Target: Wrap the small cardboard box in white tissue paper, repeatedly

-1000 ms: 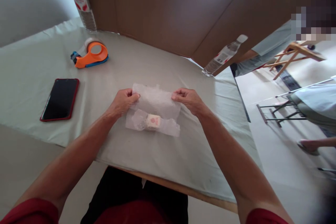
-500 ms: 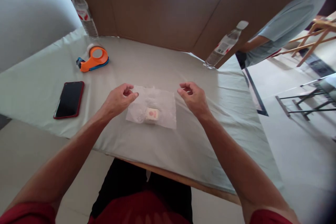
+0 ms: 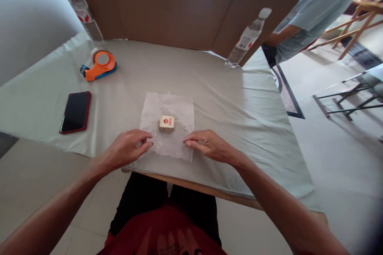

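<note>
Lying opened out on the table (image 3: 218, 91), the plastic wrap (image 3: 179, 107) no longer veils what it covered half a second ago. Both hands have shifted to its near side: the left hand's (image 3: 130, 145) thumb and fingers stand parted, the right hand's (image 3: 211, 145) tips nearly meet (whether they pinch the wrap, one cannot tell). The small box (image 3: 166, 122), now bare, sits mid-wrap, seemingly easy to reach.

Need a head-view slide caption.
Left hand and right hand at opposite edges of a bubble wrap sheet, small printed box on it, orange tape dispenser beyond.
</note>
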Action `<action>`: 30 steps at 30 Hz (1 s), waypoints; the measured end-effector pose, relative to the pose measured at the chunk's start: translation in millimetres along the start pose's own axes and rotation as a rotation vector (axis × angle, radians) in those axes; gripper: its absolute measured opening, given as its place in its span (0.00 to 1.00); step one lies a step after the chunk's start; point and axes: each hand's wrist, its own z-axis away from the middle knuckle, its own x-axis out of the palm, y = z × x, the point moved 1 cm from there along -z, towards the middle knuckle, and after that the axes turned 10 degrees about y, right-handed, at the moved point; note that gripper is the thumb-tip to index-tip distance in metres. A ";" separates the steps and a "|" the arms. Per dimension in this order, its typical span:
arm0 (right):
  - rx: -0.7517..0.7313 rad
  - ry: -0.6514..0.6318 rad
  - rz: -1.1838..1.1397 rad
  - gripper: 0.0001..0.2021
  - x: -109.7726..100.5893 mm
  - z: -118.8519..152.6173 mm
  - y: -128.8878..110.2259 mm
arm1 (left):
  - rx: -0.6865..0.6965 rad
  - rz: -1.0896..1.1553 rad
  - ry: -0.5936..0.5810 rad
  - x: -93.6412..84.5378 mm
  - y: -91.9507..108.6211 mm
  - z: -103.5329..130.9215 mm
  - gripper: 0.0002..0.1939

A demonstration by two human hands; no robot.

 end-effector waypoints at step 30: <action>0.346 0.428 0.415 0.26 -32.6 -35.2 37.7 | 0.089 -0.233 0.099 50.3 -2.6 -19.0 0.39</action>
